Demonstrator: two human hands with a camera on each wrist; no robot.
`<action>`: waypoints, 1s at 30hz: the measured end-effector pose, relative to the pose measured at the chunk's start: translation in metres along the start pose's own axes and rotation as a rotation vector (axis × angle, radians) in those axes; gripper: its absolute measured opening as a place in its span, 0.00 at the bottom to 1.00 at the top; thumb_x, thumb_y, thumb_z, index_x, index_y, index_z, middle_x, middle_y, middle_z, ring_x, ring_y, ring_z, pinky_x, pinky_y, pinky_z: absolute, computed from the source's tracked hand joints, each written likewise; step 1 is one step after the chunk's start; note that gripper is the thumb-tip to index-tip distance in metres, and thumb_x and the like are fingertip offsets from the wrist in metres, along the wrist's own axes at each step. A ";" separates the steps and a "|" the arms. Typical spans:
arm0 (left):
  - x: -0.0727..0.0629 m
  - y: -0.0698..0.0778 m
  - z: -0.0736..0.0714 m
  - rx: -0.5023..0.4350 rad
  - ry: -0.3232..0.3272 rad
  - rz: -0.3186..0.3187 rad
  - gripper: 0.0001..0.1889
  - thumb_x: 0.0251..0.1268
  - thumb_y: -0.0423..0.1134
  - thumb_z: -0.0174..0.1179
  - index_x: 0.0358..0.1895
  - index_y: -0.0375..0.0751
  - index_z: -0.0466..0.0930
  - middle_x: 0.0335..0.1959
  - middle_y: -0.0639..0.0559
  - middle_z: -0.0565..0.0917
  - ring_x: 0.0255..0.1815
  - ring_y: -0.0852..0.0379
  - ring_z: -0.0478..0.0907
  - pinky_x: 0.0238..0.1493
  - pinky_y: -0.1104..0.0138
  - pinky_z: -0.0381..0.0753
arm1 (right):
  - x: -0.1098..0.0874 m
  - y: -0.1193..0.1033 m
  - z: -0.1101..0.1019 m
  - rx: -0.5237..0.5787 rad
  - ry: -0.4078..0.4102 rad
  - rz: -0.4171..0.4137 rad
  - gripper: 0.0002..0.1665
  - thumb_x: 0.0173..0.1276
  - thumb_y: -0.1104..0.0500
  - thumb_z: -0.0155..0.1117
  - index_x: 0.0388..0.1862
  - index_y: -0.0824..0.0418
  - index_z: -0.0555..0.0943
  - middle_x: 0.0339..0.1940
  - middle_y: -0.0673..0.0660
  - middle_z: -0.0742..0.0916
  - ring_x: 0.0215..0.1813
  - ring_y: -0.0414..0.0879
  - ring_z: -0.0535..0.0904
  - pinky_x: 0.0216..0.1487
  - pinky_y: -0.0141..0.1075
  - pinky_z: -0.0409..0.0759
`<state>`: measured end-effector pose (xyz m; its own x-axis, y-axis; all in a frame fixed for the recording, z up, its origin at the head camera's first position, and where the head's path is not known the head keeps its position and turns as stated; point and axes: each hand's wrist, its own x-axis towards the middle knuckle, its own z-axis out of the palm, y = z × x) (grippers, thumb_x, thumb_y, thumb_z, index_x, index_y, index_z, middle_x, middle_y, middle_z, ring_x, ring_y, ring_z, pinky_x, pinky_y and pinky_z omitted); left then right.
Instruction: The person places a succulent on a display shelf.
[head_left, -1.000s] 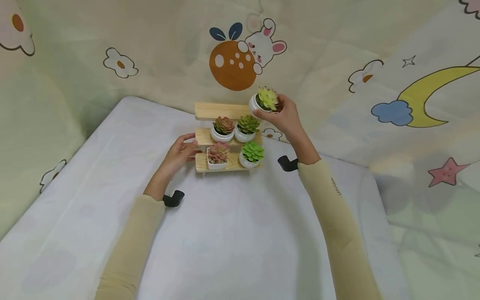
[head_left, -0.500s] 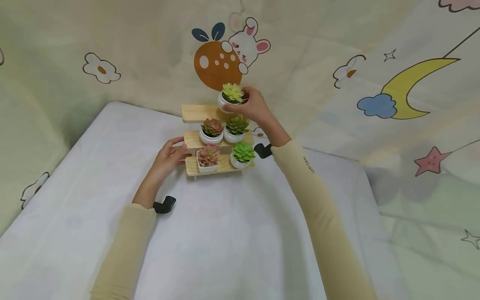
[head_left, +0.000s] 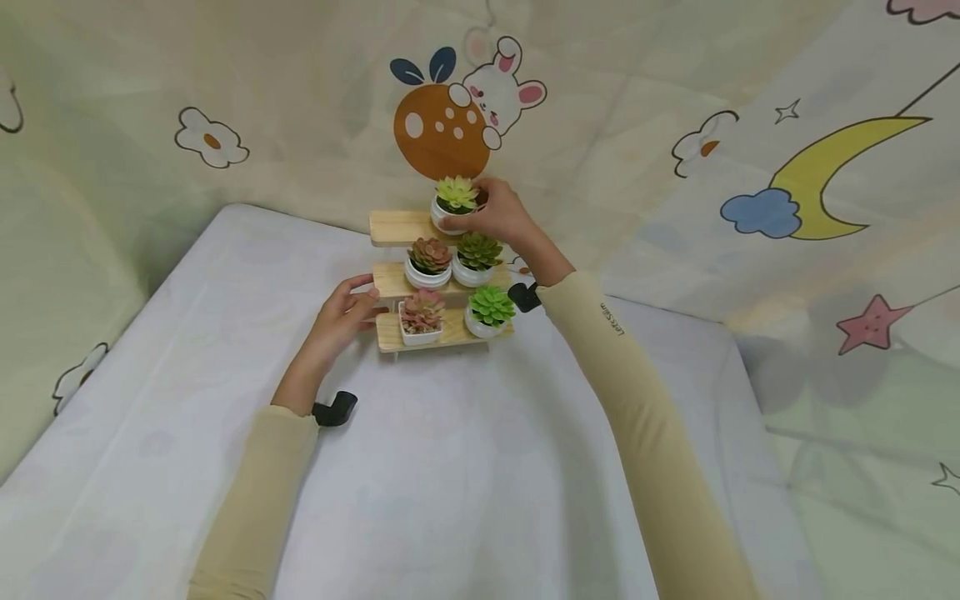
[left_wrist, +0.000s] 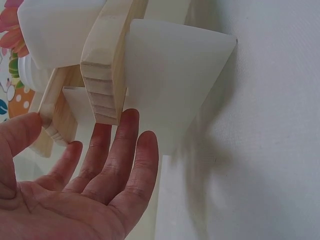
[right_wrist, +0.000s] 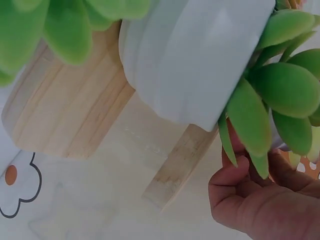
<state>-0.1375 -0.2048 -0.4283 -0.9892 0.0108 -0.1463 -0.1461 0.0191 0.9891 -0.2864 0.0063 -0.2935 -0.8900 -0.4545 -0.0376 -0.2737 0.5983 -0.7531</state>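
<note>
In the head view my right hand grips a white round pot with a yellow-green artificial succulent at the top tier of a three-tier wooden plant stand. Fingers and pot are mostly hidden behind green leaves in the right wrist view, where the right hand shows. My left hand holds the stand's left end. Seen from the left wrist, its thumb and index finger pinch the middle board, while other fingertips touch the lowest board.
The middle tier bears a reddish succulent and a dark green one. Below them sit a pink succulent in a square pot and a bright green one. A white-covered table meets a patterned cloth backdrop.
My right hand has carried the yellow-green succulent leftward and lowered it onto the top tier. The left hand stays at the stand's end. The head view has shifted slightly.
</note>
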 end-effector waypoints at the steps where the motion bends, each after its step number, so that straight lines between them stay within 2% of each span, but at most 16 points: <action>1: 0.001 0.000 0.000 0.003 -0.002 0.004 0.32 0.77 0.52 0.47 0.75 0.39 0.52 0.66 0.29 0.70 0.65 0.35 0.70 0.64 0.45 0.70 | 0.000 0.001 0.000 0.000 -0.002 -0.006 0.27 0.54 0.53 0.78 0.48 0.64 0.77 0.40 0.55 0.79 0.41 0.47 0.74 0.38 0.33 0.74; 7: 0.002 -0.008 0.001 0.015 -0.011 -0.007 0.33 0.77 0.52 0.47 0.76 0.38 0.52 0.66 0.29 0.69 0.65 0.35 0.71 0.63 0.46 0.71 | -0.002 0.007 0.003 -0.013 -0.020 -0.003 0.29 0.54 0.52 0.78 0.51 0.63 0.78 0.44 0.54 0.78 0.43 0.46 0.74 0.41 0.32 0.75; 13: 0.003 -0.011 -0.003 0.030 0.010 -0.003 0.33 0.77 0.53 0.46 0.76 0.40 0.52 0.66 0.30 0.69 0.65 0.35 0.71 0.63 0.46 0.71 | 0.001 0.009 0.011 0.005 0.006 -0.018 0.30 0.55 0.53 0.78 0.53 0.63 0.77 0.45 0.56 0.79 0.43 0.47 0.75 0.41 0.32 0.75; 17: 0.001 -0.013 -0.007 0.032 0.012 -0.021 0.34 0.77 0.54 0.46 0.77 0.41 0.50 0.67 0.29 0.68 0.66 0.35 0.70 0.64 0.46 0.70 | 0.003 0.010 0.016 -0.012 -0.019 -0.013 0.31 0.57 0.51 0.77 0.54 0.64 0.76 0.46 0.57 0.79 0.45 0.49 0.75 0.42 0.34 0.75; 21: 0.002 -0.016 -0.009 0.024 0.006 -0.026 0.34 0.77 0.53 0.46 0.77 0.41 0.49 0.68 0.29 0.67 0.66 0.35 0.69 0.65 0.46 0.69 | -0.004 0.013 0.013 -0.030 -0.036 0.048 0.38 0.59 0.45 0.73 0.63 0.62 0.72 0.57 0.59 0.77 0.56 0.51 0.74 0.52 0.39 0.77; 25: 0.004 -0.022 -0.011 0.016 0.004 -0.029 0.35 0.76 0.55 0.47 0.77 0.42 0.50 0.69 0.30 0.67 0.67 0.36 0.69 0.65 0.46 0.69 | -0.028 0.025 0.005 0.036 0.044 0.081 0.44 0.64 0.43 0.68 0.71 0.62 0.65 0.68 0.60 0.72 0.64 0.53 0.71 0.59 0.46 0.75; 30: 0.003 -0.030 -0.025 0.001 0.028 0.007 0.35 0.77 0.57 0.42 0.76 0.38 0.49 0.69 0.31 0.67 0.66 0.35 0.70 0.64 0.52 0.72 | -0.068 0.052 -0.009 0.147 0.218 0.003 0.37 0.73 0.49 0.60 0.72 0.65 0.62 0.68 0.64 0.72 0.64 0.56 0.71 0.62 0.50 0.71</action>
<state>-0.1360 -0.2303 -0.4584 -0.9902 -0.0171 -0.1389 -0.1392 0.0197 0.9901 -0.2434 0.0737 -0.3243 -0.9528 -0.2898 0.0904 -0.2289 0.4902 -0.8410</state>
